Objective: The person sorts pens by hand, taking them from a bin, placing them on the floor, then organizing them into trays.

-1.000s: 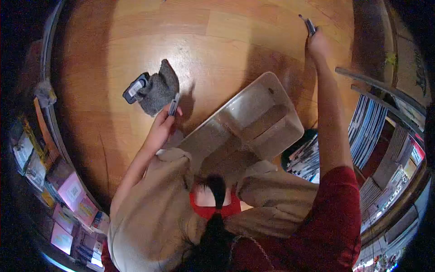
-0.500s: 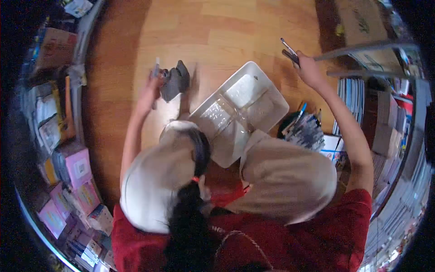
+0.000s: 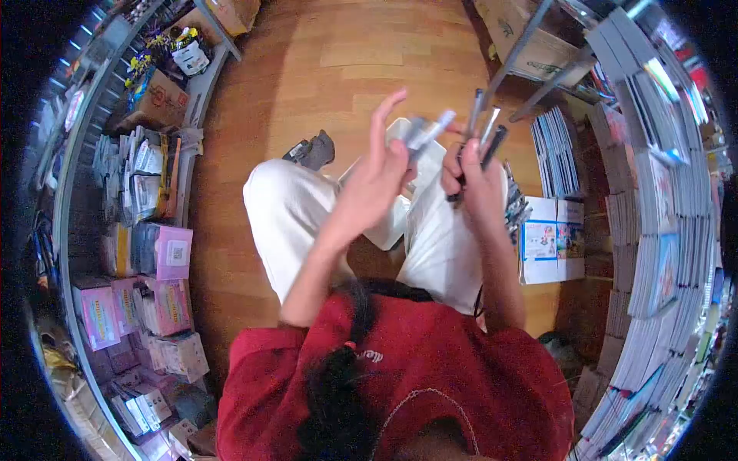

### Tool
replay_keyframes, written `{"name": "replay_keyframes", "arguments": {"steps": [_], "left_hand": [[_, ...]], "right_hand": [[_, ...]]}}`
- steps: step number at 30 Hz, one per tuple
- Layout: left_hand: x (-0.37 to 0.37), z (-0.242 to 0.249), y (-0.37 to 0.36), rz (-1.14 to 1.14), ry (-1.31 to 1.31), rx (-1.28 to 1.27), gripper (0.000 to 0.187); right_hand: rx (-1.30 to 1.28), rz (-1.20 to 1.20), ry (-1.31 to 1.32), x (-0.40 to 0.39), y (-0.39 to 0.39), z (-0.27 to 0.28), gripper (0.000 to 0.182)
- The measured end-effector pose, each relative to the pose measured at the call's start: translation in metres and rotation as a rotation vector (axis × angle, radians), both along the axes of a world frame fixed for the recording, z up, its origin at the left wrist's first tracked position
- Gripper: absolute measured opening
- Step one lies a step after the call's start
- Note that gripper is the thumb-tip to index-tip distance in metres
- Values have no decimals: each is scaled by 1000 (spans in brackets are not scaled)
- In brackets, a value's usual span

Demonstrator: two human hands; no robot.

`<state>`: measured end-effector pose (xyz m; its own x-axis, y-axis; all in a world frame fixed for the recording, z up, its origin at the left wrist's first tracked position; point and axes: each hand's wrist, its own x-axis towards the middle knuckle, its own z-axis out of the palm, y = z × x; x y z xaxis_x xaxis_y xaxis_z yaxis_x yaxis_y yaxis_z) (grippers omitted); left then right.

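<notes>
The left hand (image 3: 373, 188) pinched some blurred pens (image 3: 434, 132), one finger raised away from them; just beside it, the right hand (image 3: 478, 188) was curled around a bunch of pens (image 3: 495, 146), their ends fanned upward; both sets were above the pale tray (image 3: 393, 227), which lay on the floor (image 3: 361, 54) between the knees; a grey cloth (image 3: 319, 150) lay beyond the left knee (image 3: 273, 184).

Tray (image 3: 396, 224) between knees (image 3: 269, 184), cloth (image 3: 316, 152) left, pen bundle (image 3: 517, 211) right (booklets (image 3: 555, 154) farther right).
</notes>
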<state>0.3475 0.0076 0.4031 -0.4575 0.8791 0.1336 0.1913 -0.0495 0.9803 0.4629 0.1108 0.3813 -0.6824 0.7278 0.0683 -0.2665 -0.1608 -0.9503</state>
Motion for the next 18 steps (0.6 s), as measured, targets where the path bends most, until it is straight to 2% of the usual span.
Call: {"name": "replay_keyframes", "arguments": {"steps": [1,2,4,7,9,11,13,14,17,18], "left_hand": [[5,-14,1,-85,-46,-41,63],[15,-32,8,-48,-78,87,67],[36,-24,3,-65,22,6,66],[60,-29,5,-98,234,-26,62],[72,-35,7,-138,347,15,60],[81,-38,7,-325,185,-32,62],[87,-38,7,-514,74,-138,67],[90,-43,7,-634,-130,-71,75],[79,-69,11,-549,-62,74,79],[66,-69,10,-532,-158,-6,81]], "right_hand": [[-92,16,48,2,-3,-16,37],[-134,40,73,8,-12,-17,36],[-213,55,109,20,-23,-20,29],[5,-154,-144,35,-29,-29,24],[-19,-236,-141,49,-29,-37,23],[-4,-348,-108,61,-32,-44,23],[-80,-363,-172,86,-33,-40,22],[-129,-467,-182,98,-30,-47,22],[-278,-646,-199,151,-5,-79,21],[-320,-690,-168,173,3,-94,22]]}}
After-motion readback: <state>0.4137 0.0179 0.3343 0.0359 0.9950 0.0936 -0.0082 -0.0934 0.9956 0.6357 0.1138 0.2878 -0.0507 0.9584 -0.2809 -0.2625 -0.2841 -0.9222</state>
